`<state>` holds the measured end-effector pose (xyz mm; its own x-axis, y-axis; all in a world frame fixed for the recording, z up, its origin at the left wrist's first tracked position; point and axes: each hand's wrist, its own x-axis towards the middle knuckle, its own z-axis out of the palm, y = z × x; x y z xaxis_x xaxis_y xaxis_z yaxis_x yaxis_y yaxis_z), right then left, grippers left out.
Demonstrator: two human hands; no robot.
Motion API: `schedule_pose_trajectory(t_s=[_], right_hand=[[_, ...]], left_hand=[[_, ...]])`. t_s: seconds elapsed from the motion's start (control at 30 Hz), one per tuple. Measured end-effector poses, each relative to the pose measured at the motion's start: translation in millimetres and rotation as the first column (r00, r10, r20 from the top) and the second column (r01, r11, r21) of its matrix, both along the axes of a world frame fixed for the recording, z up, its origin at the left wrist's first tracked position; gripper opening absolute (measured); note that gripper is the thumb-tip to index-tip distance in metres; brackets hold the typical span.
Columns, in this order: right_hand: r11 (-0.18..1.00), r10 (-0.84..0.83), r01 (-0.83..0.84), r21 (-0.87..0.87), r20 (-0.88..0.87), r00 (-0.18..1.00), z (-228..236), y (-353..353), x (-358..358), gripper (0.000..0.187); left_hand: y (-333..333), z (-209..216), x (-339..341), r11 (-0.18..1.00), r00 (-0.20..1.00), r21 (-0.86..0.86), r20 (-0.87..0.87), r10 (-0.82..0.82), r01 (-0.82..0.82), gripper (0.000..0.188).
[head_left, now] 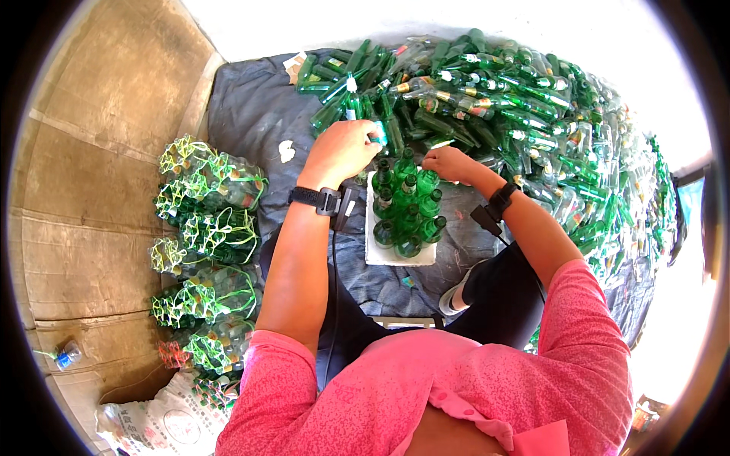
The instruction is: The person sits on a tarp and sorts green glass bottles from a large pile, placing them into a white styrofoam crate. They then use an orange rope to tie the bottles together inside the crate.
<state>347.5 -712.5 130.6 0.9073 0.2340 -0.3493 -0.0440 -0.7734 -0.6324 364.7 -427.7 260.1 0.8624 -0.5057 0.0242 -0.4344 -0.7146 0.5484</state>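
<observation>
My left hand [344, 154] is closed around a shiny teal-green thing [378, 134], mostly hidden by the fingers; its kind I cannot make out. It is just left of and beyond a cluster of upright green glass bottles [407, 209]. These stand close together on a white tray-like board [379, 256] between my legs. My right hand [450, 164] is closed at the far right corner of the cluster. Its fingertips pinch around the neck of a green bottle [427, 182], whose top they hide.
A big heap of loose green and clear bottles [525, 114] spreads beyond and to the right. Bundles of bottles tied with green netting-like strips [205, 235] line the left side by a brown cardboard sheet [106, 190]. Dark sheeting [251, 106] covers the ground. A white sack [171, 418] lies lower left.
</observation>
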Motion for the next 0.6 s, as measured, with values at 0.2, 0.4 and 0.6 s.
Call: schedule_pose_trajectory(t_s=[0.2,0.4,0.6], right_hand=[[1.0,-0.025,0.025,0.005,-0.013,1.0,-16.8,-1.5,0.4,0.032],[0.994,-0.094,0.099,0.049,-0.1,0.99,-2.7,5.4,-5.7,0.033],[0.988,-0.139,0.147,0.043,-0.154,0.978,0.8,6.4,-7.8,0.034]], left_hand=[[3.2,-2.6,1.0,1.0,1.0,-0.003,-0.013,-0.013,0.013,0.028],[1.7,-0.1,-2.4,1.0,1.0,0.008,-0.013,-0.01,0.01,0.028],[-1.6,-5.1,-0.7,0.999,0.999,0.027,0.008,-0.032,0.032,0.027]])
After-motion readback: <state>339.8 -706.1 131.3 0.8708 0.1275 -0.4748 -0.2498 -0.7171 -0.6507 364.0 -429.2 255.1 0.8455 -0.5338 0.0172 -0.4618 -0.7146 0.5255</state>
